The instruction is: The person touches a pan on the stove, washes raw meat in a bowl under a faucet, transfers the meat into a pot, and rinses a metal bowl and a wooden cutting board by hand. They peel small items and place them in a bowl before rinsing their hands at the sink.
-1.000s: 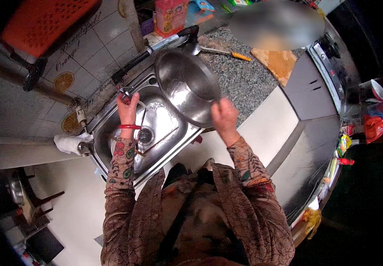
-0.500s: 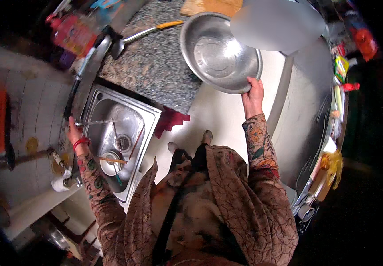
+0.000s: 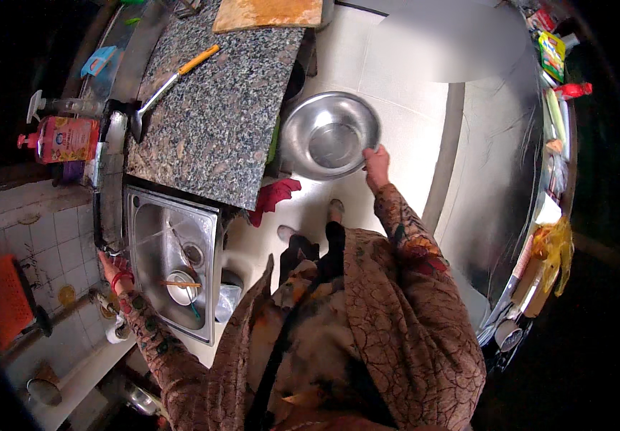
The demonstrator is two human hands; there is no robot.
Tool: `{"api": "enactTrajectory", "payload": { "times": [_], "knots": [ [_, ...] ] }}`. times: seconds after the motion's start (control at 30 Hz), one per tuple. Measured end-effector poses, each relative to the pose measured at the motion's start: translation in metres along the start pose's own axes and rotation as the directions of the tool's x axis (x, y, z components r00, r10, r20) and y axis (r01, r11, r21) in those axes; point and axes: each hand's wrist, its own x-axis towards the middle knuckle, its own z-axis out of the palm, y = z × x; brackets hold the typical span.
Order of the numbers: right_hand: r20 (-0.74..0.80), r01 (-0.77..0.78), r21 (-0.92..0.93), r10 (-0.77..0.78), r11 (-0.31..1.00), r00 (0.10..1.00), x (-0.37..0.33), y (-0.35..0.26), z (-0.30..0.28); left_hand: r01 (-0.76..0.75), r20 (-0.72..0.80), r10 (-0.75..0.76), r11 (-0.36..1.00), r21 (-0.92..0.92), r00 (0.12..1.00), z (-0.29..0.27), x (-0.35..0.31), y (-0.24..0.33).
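Observation:
My right hand (image 3: 376, 167) grips the near right rim of a wide steel basin (image 3: 333, 144). The basin hangs above the floor, beyond my feet, its inside facing up, and nothing shows in it. At the far left, my left hand (image 3: 114, 271) is closed at the tap (image 3: 114, 251) on the sink's wall side; its fingertips are partly hidden. A thin streak of water runs from the tap over the steel sink (image 3: 213, 287). In the sink lie a whitish bowl (image 3: 181, 293), wooden chopsticks (image 3: 173, 284) and a teal-handled utensil (image 3: 195, 311).
A long utensil with an orange handle (image 3: 199, 59) lies on the granite counter (image 3: 209, 136). A wooden board (image 3: 267, 14) rests at its far end. A pink pump bottle (image 3: 68, 140) stands by the wall. A dark red cloth (image 3: 274, 197) hangs at the counter's edge.
The basin has come down and nearer, now more level, still in my right hand. My left hand stays at the tap. The view has shifted, showing more of the counter.

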Motion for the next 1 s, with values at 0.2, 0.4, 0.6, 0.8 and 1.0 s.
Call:
{"api": "enactTrajectory", "payload": {
  "times": [0.2, 0.4, 0.6, 0.8, 1.0],
  "knots": [
    [0.141, 0.084, -0.145, -0.064, 0.986, 0.988, 0.05, 0.088, 0.104, -0.048, -0.062, 0.048, 0.999, 0.007, 0.997, 0.029, -0.021, 0.011],
    [0.376, 0.189, -0.248, -0.085, 0.95, 0.923, 0.025, 0.055, 0.202, -0.178, -0.019, 0.177, 0.984, -0.03, 0.984, 0.009, -0.009, -0.009],
    [0.626, 0.235, -0.027, -0.167, 0.972, 0.762, 0.045, 0.074, 0.218, -0.079, -0.08, 0.084, 0.995, 0.059, 0.993, 0.0, 0.007, -0.011],
    [0.669, -0.156, -0.427, 0.428, 0.891, 0.608, 0.095, 0.059, 0.169, -0.254, -0.104, 0.243, 0.96, -0.116, 0.965, -0.006, 0.025, -0.041],
    [0.452, -0.256, -0.304, 0.376, 0.918, 0.809, 0.212, -0.084, 0.136, -0.463, -0.347, 0.437, 0.886, 0.008, 0.83, 0.024, -0.035, -0.072]
  ]
}}
